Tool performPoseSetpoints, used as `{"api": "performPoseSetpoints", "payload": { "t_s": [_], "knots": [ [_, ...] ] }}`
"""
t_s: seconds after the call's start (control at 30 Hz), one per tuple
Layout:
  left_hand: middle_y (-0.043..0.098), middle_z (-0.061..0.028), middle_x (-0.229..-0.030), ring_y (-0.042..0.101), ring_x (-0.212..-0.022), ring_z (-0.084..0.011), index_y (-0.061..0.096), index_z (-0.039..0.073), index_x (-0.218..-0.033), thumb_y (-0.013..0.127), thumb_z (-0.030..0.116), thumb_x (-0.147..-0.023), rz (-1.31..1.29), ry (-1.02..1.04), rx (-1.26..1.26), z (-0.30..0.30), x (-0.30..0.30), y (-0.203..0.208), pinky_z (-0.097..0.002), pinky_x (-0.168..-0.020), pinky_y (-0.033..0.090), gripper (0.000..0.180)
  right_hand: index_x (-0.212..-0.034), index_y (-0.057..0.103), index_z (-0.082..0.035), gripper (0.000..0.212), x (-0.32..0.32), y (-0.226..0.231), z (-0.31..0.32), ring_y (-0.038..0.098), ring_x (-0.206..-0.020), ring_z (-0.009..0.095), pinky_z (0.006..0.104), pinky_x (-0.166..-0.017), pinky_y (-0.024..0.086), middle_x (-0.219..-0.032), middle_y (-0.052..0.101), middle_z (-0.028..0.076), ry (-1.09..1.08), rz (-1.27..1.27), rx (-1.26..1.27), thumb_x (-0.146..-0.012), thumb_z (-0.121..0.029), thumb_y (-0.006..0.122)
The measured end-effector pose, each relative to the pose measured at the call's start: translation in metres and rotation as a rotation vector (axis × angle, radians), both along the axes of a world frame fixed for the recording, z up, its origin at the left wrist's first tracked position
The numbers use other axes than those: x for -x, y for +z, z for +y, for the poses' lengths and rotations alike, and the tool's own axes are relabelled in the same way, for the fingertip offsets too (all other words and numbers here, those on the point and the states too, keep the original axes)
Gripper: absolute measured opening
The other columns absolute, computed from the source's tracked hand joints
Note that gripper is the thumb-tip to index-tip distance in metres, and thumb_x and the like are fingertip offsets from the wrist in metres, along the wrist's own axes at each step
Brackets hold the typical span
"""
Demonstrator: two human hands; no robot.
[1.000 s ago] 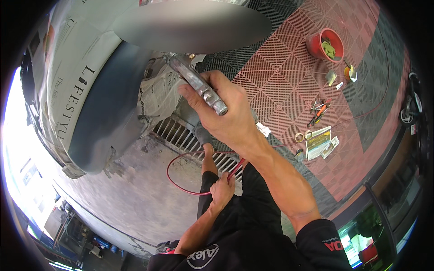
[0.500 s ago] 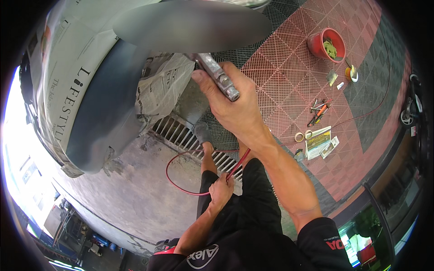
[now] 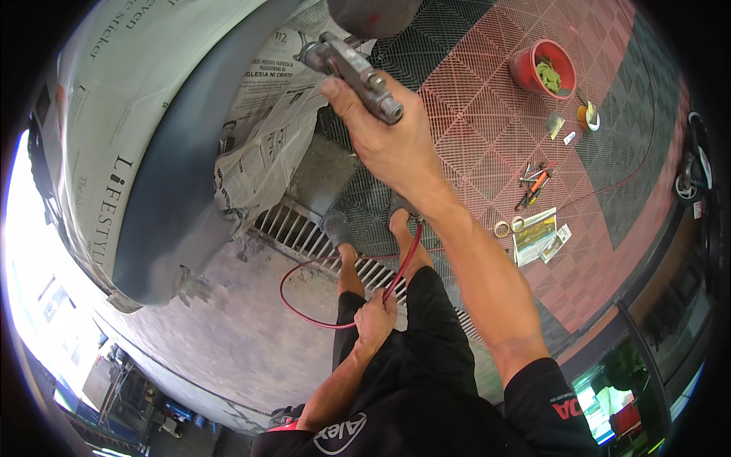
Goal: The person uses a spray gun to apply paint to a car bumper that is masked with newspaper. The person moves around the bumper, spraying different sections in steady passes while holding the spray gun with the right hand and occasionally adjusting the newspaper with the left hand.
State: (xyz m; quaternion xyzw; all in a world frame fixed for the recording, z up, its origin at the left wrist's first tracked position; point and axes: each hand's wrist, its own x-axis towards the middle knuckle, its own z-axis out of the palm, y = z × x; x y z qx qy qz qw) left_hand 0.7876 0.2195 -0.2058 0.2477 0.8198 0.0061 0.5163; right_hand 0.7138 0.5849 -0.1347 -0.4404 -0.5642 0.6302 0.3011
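My right hand [image 3: 400,141] is closed around a metal spray gun [image 3: 358,76], raised in front of the grey car panel [image 3: 179,160]. A grey rounded cup [image 3: 375,17] shows beside the gun at the top edge. Low in front of my body, my left hand [image 3: 375,321] grips a red air hose [image 3: 413,255]. That hose loops out to the left and also runs up behind my right forearm. Newspaper [image 3: 263,145] and clear film mask the area beside the panel, and printed paper [image 3: 110,145] covers its outer side.
On the red and black grid floor tiles [image 3: 472,129] stand a red bucket [image 3: 525,68] with greenish cloth and a small tub [image 3: 588,116]. Several hand tools [image 3: 537,185], tape rolls [image 3: 502,228] and sheets lie nearer. A metal drain grate [image 3: 293,227] runs by my feet.
The spray gun in my right hand has turned and moved slightly; its grey cup, formerly wide across the top, now shows smaller. More of the panel and newspaper is visible. My left hand keeps the hose.
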Motion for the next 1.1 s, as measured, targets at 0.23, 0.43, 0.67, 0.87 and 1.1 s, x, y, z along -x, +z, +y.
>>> {"api": "performPoseSetpoints", "payload": {
  "t_s": [0.23,0.43,0.67,0.87,1.1],
  "knots": [
    [0.078,-0.0278,-0.091,0.075,-0.089,-0.0537,0.067,0.01,-0.118,0.061,0.04,-0.109,0.014,0.016,-0.06,0.026,-0.005,-0.001,-0.0635,-0.08,0.057,0.031,-0.09,0.068,-0.002,0.049,-0.004,-0.008,0.04,0.055,-0.055,0.007,0.0267,-0.051,0.043,-0.059,0.056,-0.002,-0.071,0.041,-0.048,-0.107,-0.047,0.076],
    [0.077,-0.026,-0.087,0.075,-0.084,-0.0529,0.066,0.01,-0.116,0.063,0.037,-0.108,0.046,0.058,-0.089,0.028,-0.014,-0.008,-0.0632,-0.078,0.057,0.028,-0.097,0.07,0.0,0.041,-0.001,-0.008,0.034,0.049,-0.06,0.002,0.0233,-0.053,0.039,-0.068,0.057,-0.005,-0.165,0.011,-0.183,-0.107,-0.039,0.079],
    [0.078,-0.0215,-0.089,0.076,-0.082,-0.0473,0.066,0.009,-0.116,0.065,0.034,-0.107,0.075,0.142,-0.074,-0.006,-0.023,-0.006,-0.0599,-0.076,0.058,0.027,-0.101,0.069,0.002,0.033,0.009,0.01,-0.039,0.05,-0.06,0.003,0.025,-0.052,0.04,-0.068,0.059,-0.004,-0.021,-0.02,-0.145,-0.107,-0.029,0.08],
    [0.079,-0.0214,-0.094,0.077,-0.086,-0.0468,0.067,0.009,-0.118,0.066,0.035,-0.107,0.081,0.262,-0.05,-0.051,-0.03,-0.013,-0.0595,-0.077,0.058,0.029,-0.11,0.069,0.003,0.03,0.021,-0.008,-0.113,0.055,-0.061,0.006,0.0263,-0.054,0.046,-0.07,0.063,0.0,0.128,-0.037,-0.181,-0.104,-0.024,0.082],
    [0.078,-0.0223,-0.091,0.077,-0.085,-0.0472,0.068,0.009,-0.116,0.066,0.035,-0.107,0.099,0.368,-0.085,-0.113,-0.044,-0.027,-0.06,-0.077,0.059,0.028,-0.115,0.069,0.003,0.028,0.034,-0.024,-0.195,0.06,-0.069,0.006,0.0246,-0.061,0.049,-0.081,0.068,0.004,0.195,0.005,-0.252,-0.105,-0.02,0.08]
  ]
}}
